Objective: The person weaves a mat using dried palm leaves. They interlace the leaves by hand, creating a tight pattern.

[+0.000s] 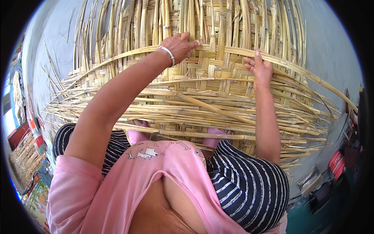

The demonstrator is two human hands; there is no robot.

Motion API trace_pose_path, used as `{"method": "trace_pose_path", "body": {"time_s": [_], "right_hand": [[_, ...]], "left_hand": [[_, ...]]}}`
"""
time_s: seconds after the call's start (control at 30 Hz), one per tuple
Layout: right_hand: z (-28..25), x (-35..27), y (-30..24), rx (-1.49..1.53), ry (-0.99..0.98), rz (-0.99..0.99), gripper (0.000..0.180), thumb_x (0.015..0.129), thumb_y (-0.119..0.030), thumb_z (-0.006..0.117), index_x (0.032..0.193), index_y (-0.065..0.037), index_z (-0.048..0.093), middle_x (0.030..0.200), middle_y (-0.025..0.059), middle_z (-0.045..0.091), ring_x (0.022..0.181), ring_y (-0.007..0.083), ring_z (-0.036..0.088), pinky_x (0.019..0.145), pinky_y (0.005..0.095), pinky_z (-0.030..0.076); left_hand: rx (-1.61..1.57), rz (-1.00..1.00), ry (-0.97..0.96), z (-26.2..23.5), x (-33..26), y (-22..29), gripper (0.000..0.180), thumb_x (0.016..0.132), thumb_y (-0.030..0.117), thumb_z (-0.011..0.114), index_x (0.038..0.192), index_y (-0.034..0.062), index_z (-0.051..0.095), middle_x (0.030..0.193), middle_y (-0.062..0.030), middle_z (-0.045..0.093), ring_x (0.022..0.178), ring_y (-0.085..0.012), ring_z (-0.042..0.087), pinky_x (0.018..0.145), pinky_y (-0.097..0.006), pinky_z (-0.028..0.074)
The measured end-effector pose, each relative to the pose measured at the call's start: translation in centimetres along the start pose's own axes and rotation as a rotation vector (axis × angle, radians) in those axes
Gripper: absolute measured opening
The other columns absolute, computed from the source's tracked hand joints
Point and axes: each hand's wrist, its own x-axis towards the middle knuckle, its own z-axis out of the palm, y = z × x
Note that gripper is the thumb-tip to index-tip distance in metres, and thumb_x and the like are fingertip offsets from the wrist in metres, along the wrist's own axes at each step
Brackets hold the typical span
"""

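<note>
A long pale split-reed strip (307, 73) runs crosswise over a half-woven reed mat (218, 64), bowing down at its right end past the mat's edge. My left hand (180, 46), with a silver bangle (166, 54) at the wrist, lies over this strip with fingers curled around it; the fingertips are partly hidden. Farther right, my right hand (260, 69) has its thumb up against the same strip and its other fingers curled below, closed on it. Upright reed strips (144, 23) stretch away from me beyond both hands.
Many loose crosswise reeds (187, 107) lie between the woven part and me, over my pink-shod feet (138, 134). Their ends stick out to both sides over the grey floor (327, 43). A straw bundle (27, 158) is at the left, a red striped object (337, 164) at the right.
</note>
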Motion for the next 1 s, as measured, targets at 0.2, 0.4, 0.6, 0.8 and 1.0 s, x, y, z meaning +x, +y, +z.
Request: {"method": "trace_pose_path", "body": {"time_s": [0.2, 0.4, 0.6, 0.8, 1.0], "right_hand": [[0.2, -0.2, -0.2, -0.093, 0.011, -0.021, 0.029, 0.092, -0.024, 0.056, 0.11, -0.001, 0.055, 0.086, 0.0088, 0.063, 0.073, 0.0156, 0.066, 0.056, 0.0231, 0.054], [-1.9, 0.0, -0.6, 0.32, -0.111, 0.16, 0.03, 0.09, -0.022, 0.058, 0.113, -0.003, 0.054, 0.093, 0.0089, 0.063, 0.082, 0.0162, 0.065, 0.065, 0.0272, 0.055], [-3.9, 0.1, -1.2, 0.485, -0.031, 0.213, 0.038, 0.092, -0.037, 0.052, 0.107, -0.003, 0.055, 0.084, 0.0086, 0.062, 0.074, 0.0148, 0.062, 0.06, 0.0262, 0.052], [-4.1, 0.9, -2.9, 0.242, -0.058, 0.142, 0.064, 0.089, -0.062, 0.036, 0.099, -0.002, 0.054, 0.079, 0.0083, 0.061, 0.07, 0.0136, 0.061, 0.058, 0.0253, 0.051], [-3.0, 4.3, -4.2, 0.013, -0.186, 0.07, 0.079, 0.083, -0.074, 0.026, 0.1, -0.001, 0.05, 0.089, 0.0138, 0.061, 0.082, 0.0175, 0.062, 0.07, 0.0261, 0.052]], "left_hand": [[0.09, 0.109, -0.071, -0.2, 0.4, -0.1, 0.046, 0.09, 0.025, 0.053, 0.135, 0.0209, 0.042, 0.107, -0.0083, 0.05, 0.093, -0.0229, 0.054, 0.077, -0.032, 0.052], [0.08, 0.178, -0.166, -3.0, 1.3, 0.3, 0.037, 0.085, 0.005, 0.054, 0.121, 0.0121, 0.052, 0.105, -0.0103, 0.057, 0.085, -0.0275, 0.062, 0.072, -0.038, 0.053], [-0.217, 0.121, 0.225, -3.1, 3.9, 6.3, 0.027, 0.09, 0.022, 0.051, 0.114, 0.0097, 0.056, 0.103, -0.0074, 0.056, 0.075, -0.0171, 0.062, 0.059, -0.031, 0.054], [-0.708, -0.097, 0.168, -2.7, 6.1, 9.7, 0.041, 0.08, 0.034, 0.066, 0.111, 0.0083, 0.06, 0.109, -0.0113, 0.055, 0.091, -0.027, 0.061, 0.081, -0.035, 0.049], [-0.763, -0.261, 0.178, -3.2, 7.1, 10.5, 0.035, 0.072, 0.041, 0.072, 0.08, 0.0083, 0.062, 0.084, -0.0089, 0.063, 0.075, -0.0238, 0.062, 0.069, -0.035, 0.049]]}}
